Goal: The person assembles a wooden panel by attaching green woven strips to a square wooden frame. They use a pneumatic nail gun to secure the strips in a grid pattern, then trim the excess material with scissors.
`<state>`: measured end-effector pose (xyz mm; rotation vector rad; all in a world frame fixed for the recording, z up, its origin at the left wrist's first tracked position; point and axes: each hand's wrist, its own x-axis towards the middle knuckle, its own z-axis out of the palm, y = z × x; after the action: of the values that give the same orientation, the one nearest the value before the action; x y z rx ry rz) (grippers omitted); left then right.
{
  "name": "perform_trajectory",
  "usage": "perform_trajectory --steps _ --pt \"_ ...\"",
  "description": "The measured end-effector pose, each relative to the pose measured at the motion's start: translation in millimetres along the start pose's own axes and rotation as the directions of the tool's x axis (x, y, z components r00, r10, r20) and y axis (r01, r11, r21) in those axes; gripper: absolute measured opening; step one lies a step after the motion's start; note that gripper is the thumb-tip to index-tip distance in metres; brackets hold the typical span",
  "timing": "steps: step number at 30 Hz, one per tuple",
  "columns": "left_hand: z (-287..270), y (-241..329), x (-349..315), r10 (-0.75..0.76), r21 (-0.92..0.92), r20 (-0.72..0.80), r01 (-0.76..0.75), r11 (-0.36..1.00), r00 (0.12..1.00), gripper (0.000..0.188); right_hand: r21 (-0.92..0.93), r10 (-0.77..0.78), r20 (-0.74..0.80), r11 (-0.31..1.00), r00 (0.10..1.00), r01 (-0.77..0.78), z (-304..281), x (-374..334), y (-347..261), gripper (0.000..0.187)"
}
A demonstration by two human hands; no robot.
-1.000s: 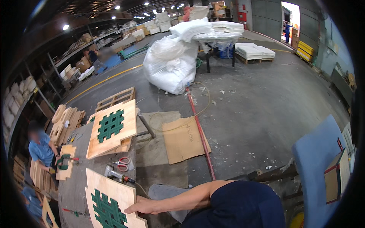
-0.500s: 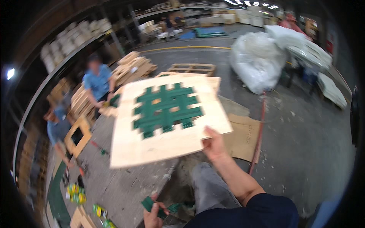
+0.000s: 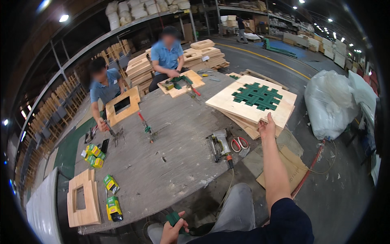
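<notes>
My right hand (image 3: pixel 267 127) grips the near edge of a pale plywood panel (image 3: pixel 227 95), thumb on top and fingers beneath. Green webbing straps (image 3: pixel 256 96), woven into a lattice, cover the middle of this panel. It lies on a stack of similar boards (image 3: pixel 243 126) at the table's right end. Low at the front edge, my left hand (image 3: pixel 174 232) is closed around a piece of green webbing (image 3: pixel 173 218). On the table near the right forearm are a staple gun (image 3: pixel 221 145) with a hose and red-handled scissors (image 3: pixel 239 144).
Across the grey table (image 3: pixel 170 171) two people in blue shirts work on plywood frames (image 3: pixel 122 105). A red-handled tool (image 3: pixel 145 124), yellow-green boxes (image 3: pixel 113 207) and cut-out boards (image 3: pixel 83 199) lie leftward. Flattened cardboard (image 3: pixel 284 166) and a bagged white bundle (image 3: pixel 330 105) stand right.
The woven panel, held up in the air before, is now down on the stack, still in my right hand. My view has turned left, showing more of the table.
</notes>
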<state>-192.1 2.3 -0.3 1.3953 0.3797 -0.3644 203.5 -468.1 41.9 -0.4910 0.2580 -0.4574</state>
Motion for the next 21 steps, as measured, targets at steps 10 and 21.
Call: perform_trajectory --steps 10,21 --pt "4 0 -5 -0.009 -0.115 -0.03 0.006 0.993 1.0 0.056 -0.818 0.428 0.194 0.568 0.883 -0.096 -11 -118 45 0.032" --pt "-8 27 -20 0.606 0.76 0.1 -0.454 0.466 0.789 0.052 -0.864 0.926 0.358 0.377 -0.121 0.334 -23 -385 184 0.049"
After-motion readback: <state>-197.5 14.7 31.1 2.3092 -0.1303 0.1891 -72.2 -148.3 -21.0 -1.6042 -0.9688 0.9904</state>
